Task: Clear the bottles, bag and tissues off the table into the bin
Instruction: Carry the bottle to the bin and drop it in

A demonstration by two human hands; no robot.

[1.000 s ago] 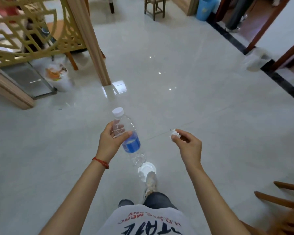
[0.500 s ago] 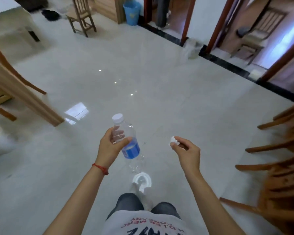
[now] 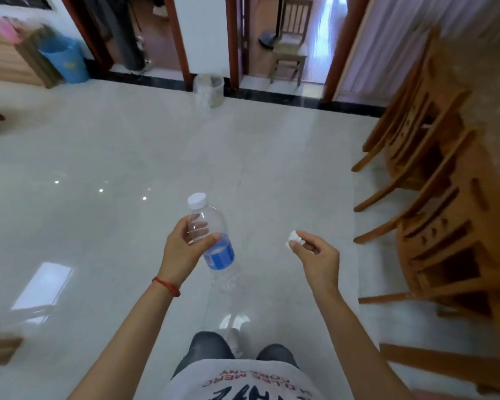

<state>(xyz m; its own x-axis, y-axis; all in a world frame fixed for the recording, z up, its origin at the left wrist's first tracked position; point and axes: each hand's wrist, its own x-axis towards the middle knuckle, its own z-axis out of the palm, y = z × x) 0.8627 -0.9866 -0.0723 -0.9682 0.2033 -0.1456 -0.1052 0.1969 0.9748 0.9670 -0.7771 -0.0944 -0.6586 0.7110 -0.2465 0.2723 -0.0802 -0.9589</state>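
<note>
Bottle (image 3: 211,241) in left hand (image 3: 182,252), tissue (image 3: 293,241) pinched

Single head-worn wide-angle view, pitched forward and down: both forearms close below, tiled floor (image 3: 156,157) ahead, doorways along the top edge.

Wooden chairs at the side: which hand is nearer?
Right. The right hand, pinching a crumpled tissue, is on the side of the wooden chairs; the left hand, holding the bottle, is farther across.
</note>
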